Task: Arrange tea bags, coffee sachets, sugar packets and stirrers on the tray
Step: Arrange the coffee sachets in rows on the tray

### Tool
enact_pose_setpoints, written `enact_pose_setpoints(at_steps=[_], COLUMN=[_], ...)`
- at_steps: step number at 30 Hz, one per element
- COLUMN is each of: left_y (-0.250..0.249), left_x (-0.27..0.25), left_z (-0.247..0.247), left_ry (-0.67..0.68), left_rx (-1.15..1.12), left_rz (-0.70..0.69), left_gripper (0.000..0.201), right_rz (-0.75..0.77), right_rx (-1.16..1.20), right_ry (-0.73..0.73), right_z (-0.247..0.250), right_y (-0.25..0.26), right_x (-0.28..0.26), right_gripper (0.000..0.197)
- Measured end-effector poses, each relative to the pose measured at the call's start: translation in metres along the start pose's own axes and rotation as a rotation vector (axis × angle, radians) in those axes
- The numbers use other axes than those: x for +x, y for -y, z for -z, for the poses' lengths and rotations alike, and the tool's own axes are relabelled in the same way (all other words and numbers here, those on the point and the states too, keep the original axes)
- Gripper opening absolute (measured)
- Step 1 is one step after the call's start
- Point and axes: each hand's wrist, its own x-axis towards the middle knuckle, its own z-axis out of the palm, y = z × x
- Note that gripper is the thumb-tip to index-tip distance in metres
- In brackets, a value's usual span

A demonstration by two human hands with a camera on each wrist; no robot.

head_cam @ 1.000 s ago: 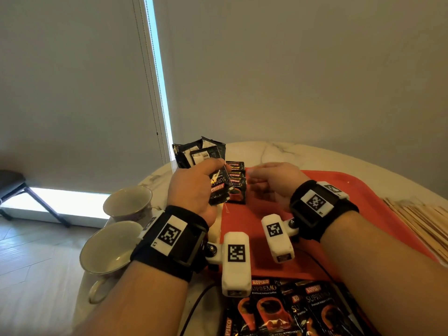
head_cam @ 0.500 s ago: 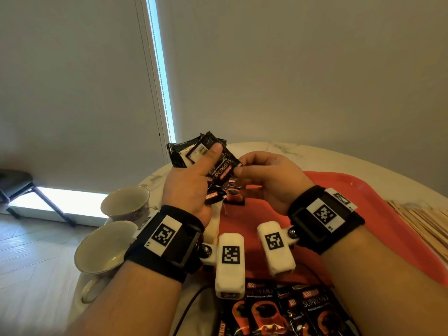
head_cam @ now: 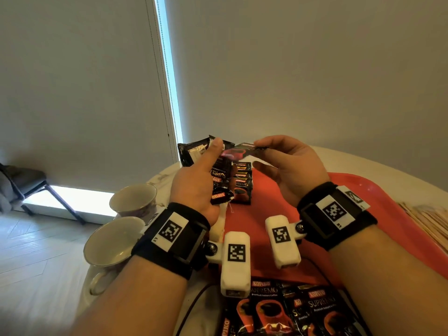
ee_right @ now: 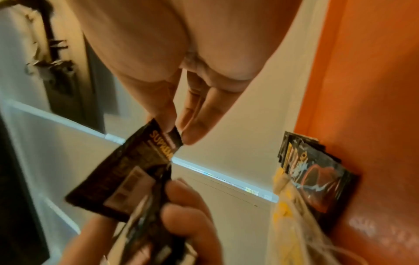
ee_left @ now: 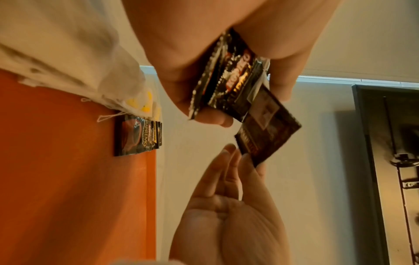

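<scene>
- the left hand (head_cam: 194,183), left of centre in the head view, grips a fanned bunch of sachets (head_cam: 219,175), thumb pressed on top and fingers (ee_left: 211,120) curled underneath; it probably serves as the stock to deal from. how many it holds cannot be counted: at least three edges show in the left wrist view.
- the right hand (head_cam: 288,170) pinches one sachet (head_cam: 244,151) by its corner between thumb and forefinger, the other fingers loosely extended; it is held in mid-air above the tray (head_cam: 363,187), apparently being drawn clear of the bunch.
- a row (head_cam: 241,183) of sachets lies overlapped at the tray's far left corner, each label showing, so the held one likely goes at the near end. about four or five; overlap blurs the count.
- tea bags (ee_left: 138,105) with white strings lie along the tray's left edge, beside that row; number unclear.
- more sachets (head_cam: 286,309) wait at the bottom of the frame, at least four.
- stirrers (head_cam: 426,219) lie piled on the counter (head_cam: 388,170) at the right edge, off the tray; too many to count.
- two cups (head_cam: 116,243) stand at lower left.
- no sugar packets show.
</scene>
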Motion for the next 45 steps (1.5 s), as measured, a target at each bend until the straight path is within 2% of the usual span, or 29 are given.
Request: enact_pose_setpoints(at_steps=[3,7,9,11,14,17,20,24,26,28,32,36,39,45], left_y=[0.003,0.003,0.003,0.005,0.008,0.008,0.005,0.003,0.002,0.001,-0.001,-0.006,-0.008,-0.010], left_x=[0.001,0.004,0.003,0.002,0.001,-0.004,-0.008,-0.001,0.000,-0.001,0.001,0.003,0.003,0.005], left_z=[-0.001,0.001,0.000,-0.001,-0.002,-0.003,-0.006,-0.002,0.000,0.001,0.003,0.005,0.006,0.007], left_ry=[0.034,0.017,0.043,0.059,0.112,0.179,0.170,0.046,0.029,0.021,-0.047,-0.092,-0.074,-0.076], left_rx=[0.027,0.061,0.060,0.066,0.102,0.116,0.110,0.070,0.050,0.051,0.066,0.005,-0.035,-0.061], left_rz=[0.022,0.041,0.021,-0.012,-0.045,-0.063,-0.102,-0.120,-0.093,-0.082,-0.084,-0.043,-0.035,-0.034], left_gripper=[0.027,0.043,0.045,0.040,0.038,0.037,0.027,0.034,0.041,0.041,0.019,0.017,0.016,0.024], right_rz=[0.064,0.015,-0.003,0.012,0.000,-0.081,-0.166,-0.268,-0.278,-0.263,-0.262,-0.426,-0.563,-0.611], right_rx=[-0.096,-0.037,0.008,0.025,0.076,0.216,0.338,0.163,0.070,0.051,0.050,-0.090,-0.258,-0.416], right_ry=[0.017,0.040,0.049,0.037,-0.006,-0.032,-0.048,0.083,0.119,0.087,-0.036,-0.233,-0.212,-0.122], right_z=[-0.006,-0.006,-0.005,-0.005,-0.001,0.002,0.001,-0.002,-0.005,-0.007,-0.001,0.015,0.023,0.020], right_y=[-0.002,0.001,0.002,0.002,0.005,0.011,0.009,0.004,0.003,0.002,-0.001,-0.021,-0.038,-0.039], right_x=[-0.002,-0.004,-0.005,-0.004,-0.002,-0.001,-0.002,-0.004,-0.005,-0.004,0.001,0.003,0.002,0.004], right_gripper=[0.029,0.031,0.022,0.017,0.020,0.022,0.020,0.030,0.019,0.014,0.013,0.010,0.010,0.007])
